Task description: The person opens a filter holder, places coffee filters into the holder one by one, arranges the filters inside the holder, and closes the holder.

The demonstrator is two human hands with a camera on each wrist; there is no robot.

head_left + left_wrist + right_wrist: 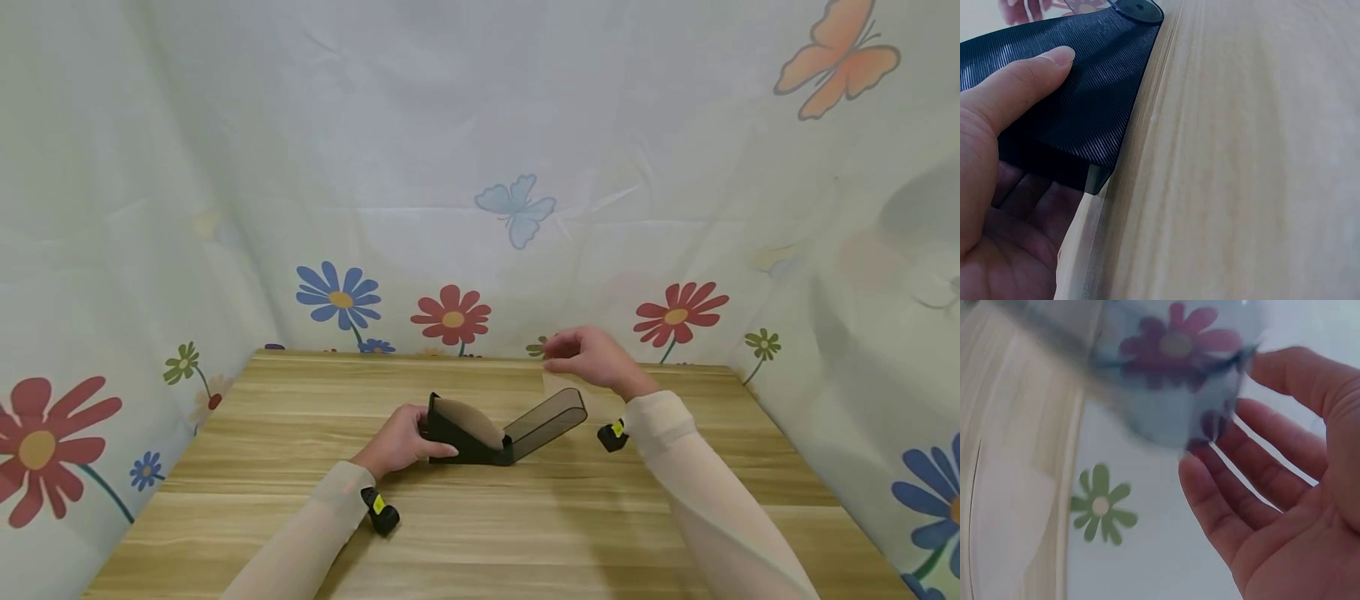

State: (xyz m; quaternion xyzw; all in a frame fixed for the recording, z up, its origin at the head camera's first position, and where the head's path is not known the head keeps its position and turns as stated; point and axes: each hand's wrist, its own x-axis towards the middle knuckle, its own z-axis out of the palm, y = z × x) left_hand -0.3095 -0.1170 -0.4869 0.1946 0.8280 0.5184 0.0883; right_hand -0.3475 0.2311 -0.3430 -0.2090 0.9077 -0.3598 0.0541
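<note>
pale sleeves [307, 533] cross a wooden table [510, 533], left hand [397, 442] gripping a black case [468, 450] mid-table, aligned left-to-right, translucent lid [546, 422] slanting up rightward; right hand [596, 358] loosely curved, contact unclear; flowered curtain [420, 125] behind

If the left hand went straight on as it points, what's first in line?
The black case, which the left hand is gripping. Beyond it, probably the backdrop, though depth is unclear.
</note>
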